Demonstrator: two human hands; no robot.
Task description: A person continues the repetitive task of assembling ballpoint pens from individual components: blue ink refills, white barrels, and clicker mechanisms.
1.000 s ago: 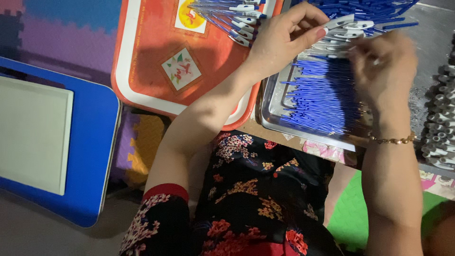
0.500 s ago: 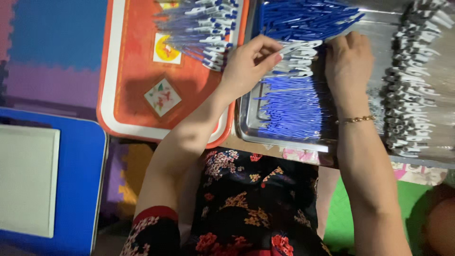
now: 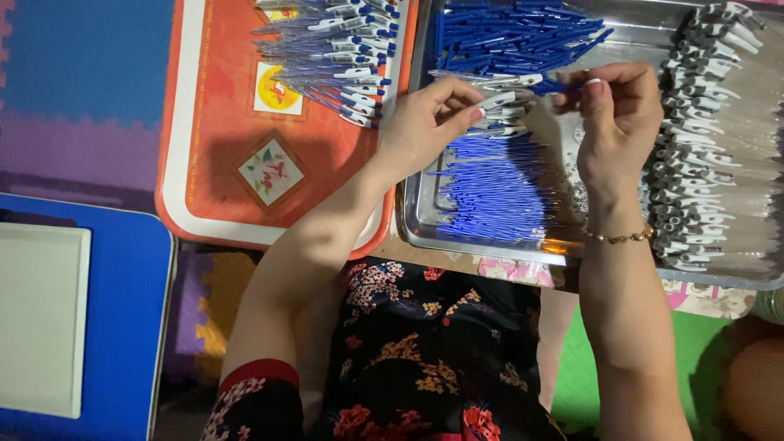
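My left hand [image 3: 425, 122] pinches a clear pen barrel with a white cap [image 3: 498, 100] over the steel tray [image 3: 425, 220]. My right hand [image 3: 616, 114] holds a small blue pen part [image 3: 563, 84] in its fingertips, just right of that barrel. Below both hands lies a heap of thin blue refills [image 3: 494, 188]. More blue parts [image 3: 514, 37] are piled at the tray's far end. A row of white-capped clear barrels [image 3: 694, 155] runs down the tray's right side.
An orange tray [image 3: 220, 180] on the left holds several assembled pens [image 3: 335, 49] at its far end. A blue-rimmed board [image 3: 122, 327] lies at lower left. Coloured foam mats [image 3: 73, 90] cover the floor. My floral dress [image 3: 425, 367] fills the bottom.
The view has shifted, so the trays sit lower and further right. My hands have drawn apart slightly, the left now holding a capped barrel and the right a blue part.
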